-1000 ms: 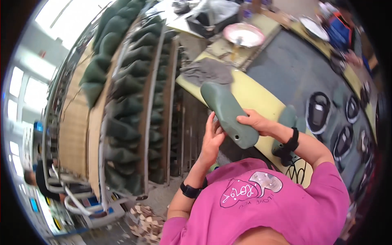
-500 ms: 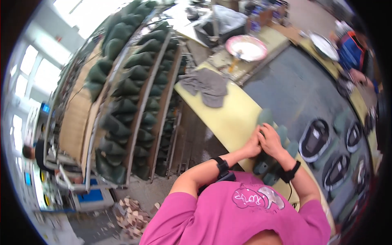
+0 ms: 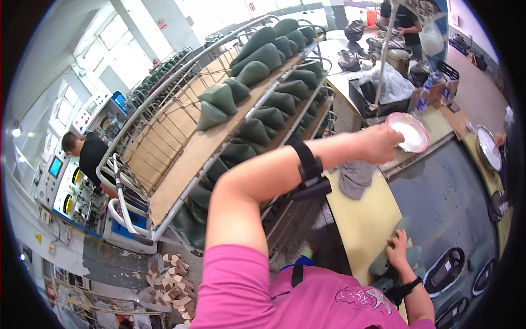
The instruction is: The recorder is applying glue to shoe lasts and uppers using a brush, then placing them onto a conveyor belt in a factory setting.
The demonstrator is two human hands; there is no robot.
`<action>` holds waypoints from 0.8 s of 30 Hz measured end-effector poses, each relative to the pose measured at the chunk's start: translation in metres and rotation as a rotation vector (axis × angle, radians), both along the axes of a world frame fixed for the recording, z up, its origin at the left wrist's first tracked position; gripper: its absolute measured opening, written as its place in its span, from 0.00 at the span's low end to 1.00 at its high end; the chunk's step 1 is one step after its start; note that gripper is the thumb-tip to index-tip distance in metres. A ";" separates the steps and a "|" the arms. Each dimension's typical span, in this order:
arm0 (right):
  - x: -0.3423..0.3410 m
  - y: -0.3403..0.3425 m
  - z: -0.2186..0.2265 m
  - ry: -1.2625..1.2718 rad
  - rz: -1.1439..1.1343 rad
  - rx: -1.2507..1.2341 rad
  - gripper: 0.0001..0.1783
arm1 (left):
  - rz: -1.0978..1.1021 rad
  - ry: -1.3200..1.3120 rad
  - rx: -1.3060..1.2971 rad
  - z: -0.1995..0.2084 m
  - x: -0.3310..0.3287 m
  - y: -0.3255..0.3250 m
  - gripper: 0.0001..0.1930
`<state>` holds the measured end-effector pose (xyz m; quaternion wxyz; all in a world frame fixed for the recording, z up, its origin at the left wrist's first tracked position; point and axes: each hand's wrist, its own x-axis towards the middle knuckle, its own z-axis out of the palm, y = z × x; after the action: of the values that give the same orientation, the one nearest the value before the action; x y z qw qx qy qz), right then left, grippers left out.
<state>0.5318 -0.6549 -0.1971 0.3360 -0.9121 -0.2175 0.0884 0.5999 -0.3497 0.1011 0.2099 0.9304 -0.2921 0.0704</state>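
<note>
My left hand is stretched far forward, closed at the near rim of a pink-edged bowl of white liquid. A brush stood there with its yellow handle over the rim; its handle is now hidden in my fist. Lower right, my right hand lies over green shoe lasts on the pale yellow board. Its fingers look spread and loosely bent; whether they grip a last is unclear. A grey cloth lies below my left wrist.
A tiered rack of green lasts stands left. Dark shoe uppers with white edges lie on the grey bench at right. Wood-coloured scraps are heaped on the floor. Other people work at a far-left machine, the back table and the right edge.
My left hand has left the lasts and reached forward to the bowl, closing where the brush handle was. My right hand stays over the lasts. The view has swung up and left.
</note>
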 end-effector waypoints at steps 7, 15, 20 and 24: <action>-0.004 -0.003 0.007 0.070 0.009 0.004 0.13 | 0.322 -0.248 0.206 0.103 -0.061 0.201 0.15; -0.012 -0.003 0.005 0.073 -0.028 -0.079 0.14 | 0.692 0.139 0.390 0.118 -0.147 0.338 0.34; -0.008 -0.002 0.006 0.046 0.004 -0.072 0.13 | 0.601 0.176 0.501 0.116 -0.121 0.337 0.41; -0.006 -0.002 0.007 0.044 -0.011 -0.077 0.13 | 0.555 -0.004 0.409 0.099 -0.126 0.350 0.40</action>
<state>0.5263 -0.6569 -0.1904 0.3059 -0.9234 -0.2017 0.1147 0.4736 0.0004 0.2004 -0.0087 0.9971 -0.0366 0.0668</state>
